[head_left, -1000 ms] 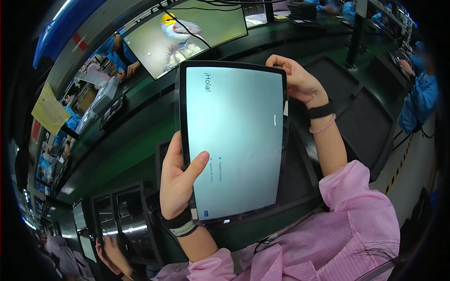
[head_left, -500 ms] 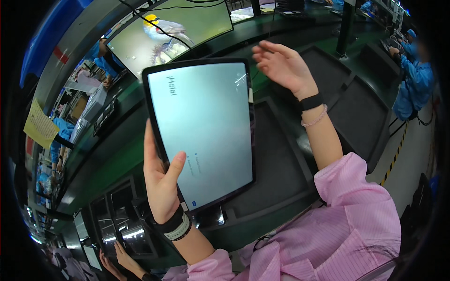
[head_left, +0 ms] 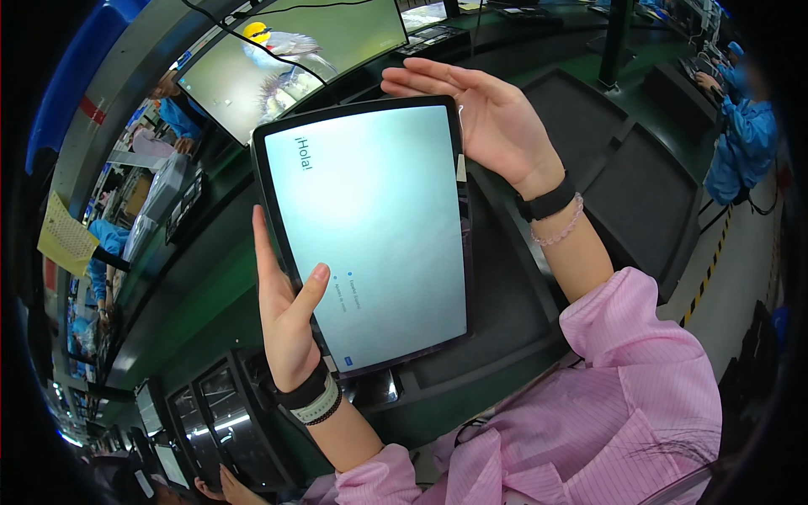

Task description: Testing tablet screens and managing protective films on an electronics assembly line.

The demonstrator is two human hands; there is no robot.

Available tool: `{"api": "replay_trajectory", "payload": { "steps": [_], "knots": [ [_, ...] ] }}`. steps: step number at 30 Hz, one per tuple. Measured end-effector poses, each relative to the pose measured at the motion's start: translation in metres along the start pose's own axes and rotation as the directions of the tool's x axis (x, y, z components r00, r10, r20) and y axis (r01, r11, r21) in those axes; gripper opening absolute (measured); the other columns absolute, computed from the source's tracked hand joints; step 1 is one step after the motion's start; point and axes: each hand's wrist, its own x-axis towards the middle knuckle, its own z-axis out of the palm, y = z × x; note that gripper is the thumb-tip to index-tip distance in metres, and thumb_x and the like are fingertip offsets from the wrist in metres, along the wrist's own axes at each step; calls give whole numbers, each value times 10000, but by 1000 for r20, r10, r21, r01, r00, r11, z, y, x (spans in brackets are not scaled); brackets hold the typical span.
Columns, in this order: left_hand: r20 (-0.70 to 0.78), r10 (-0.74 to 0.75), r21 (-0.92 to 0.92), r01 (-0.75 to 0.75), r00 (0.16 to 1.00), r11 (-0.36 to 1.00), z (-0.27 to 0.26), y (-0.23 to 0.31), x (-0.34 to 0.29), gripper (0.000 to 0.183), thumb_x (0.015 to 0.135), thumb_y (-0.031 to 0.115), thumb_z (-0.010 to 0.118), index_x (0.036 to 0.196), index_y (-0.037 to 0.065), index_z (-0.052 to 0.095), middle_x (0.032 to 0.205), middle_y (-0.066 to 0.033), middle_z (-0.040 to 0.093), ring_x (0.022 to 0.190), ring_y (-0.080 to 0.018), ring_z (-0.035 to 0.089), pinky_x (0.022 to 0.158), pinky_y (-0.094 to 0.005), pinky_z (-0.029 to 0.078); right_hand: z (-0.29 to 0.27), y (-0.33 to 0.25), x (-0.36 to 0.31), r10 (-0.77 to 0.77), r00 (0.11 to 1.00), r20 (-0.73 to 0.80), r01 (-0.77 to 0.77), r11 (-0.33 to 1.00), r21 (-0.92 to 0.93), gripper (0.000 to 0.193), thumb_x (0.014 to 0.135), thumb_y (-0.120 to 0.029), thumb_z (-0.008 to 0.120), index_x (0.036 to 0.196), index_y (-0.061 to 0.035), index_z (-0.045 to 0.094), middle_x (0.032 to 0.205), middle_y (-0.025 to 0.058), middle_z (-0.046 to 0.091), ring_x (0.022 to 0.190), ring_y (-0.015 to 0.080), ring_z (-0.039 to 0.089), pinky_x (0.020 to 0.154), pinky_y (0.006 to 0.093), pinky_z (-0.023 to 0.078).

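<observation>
A tablet with a black frame and a lit pale-blue screen faces me, held upright and slightly tilted above the bench. My left hand grips its lower left edge, the thumb lying over the screen and the fingers along the side and behind. At the upper right corner of the tablet is my right hand, open, its fingers stretched out together beyond the top edge. The palm is beside the corner; whether it touches the frame I cannot tell.
Black trays lie on the right of the green bench, another beneath the tablet. A monitor stands behind. Dark-screened devices sit at lower left, near another person's hand. A person in blue sits at far right.
My right hand has moved left and slightly up, to the tablet's upper right corner, its fingers now straighter. The tablet stays in my left hand. The other person's hands have shifted lower.
</observation>
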Motion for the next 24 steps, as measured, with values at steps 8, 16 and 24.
{"api": "replay_trajectory", "payload": {
  "steps": [8, 16, 24],
  "knots": [
    [-137, -30, -218, -1, 990, 976, -11, -22, 9, 372, 827, 52, 534, 1175, -46, 449, 1095, -100, 557, 1011, -159, 510, 879, -275, 373, 14, -8, -6, -267, 962, 49, 269, 912, -309, 480, 904, -211, 364, 1317, 18, 280, 1333, 204, 345, 1265, 279, 316, 1015, 369, 307],
    [-432, -64, -594, -231, 900, 771, -34, -23, 8, 319, 895, 233, 423, 1121, 14, 482, 1054, -86, 559, 954, -225, 532, 846, -346, 410, 53, 15, -33, 273, 933, 234, -132, 866, -482, 441, 858, -145, 560, 1217, 42, 385, 1020, 117, 587, 843, 122, 574, 726, 262, 493],
    [-467, -46, -643, -304, 883, 703, -30, -28, 14, 349, 890, 298, 453, 1127, 42, 469, 1074, -88, 536, 984, -220, 506, 872, -357, 395, 67, 21, -37, 146, 987, 58, -103, 881, -461, 179, 859, -70, 531, 985, 35, 460, 864, 93, 609, 795, 115, 585, 703, 260, 517]
  ]
}}
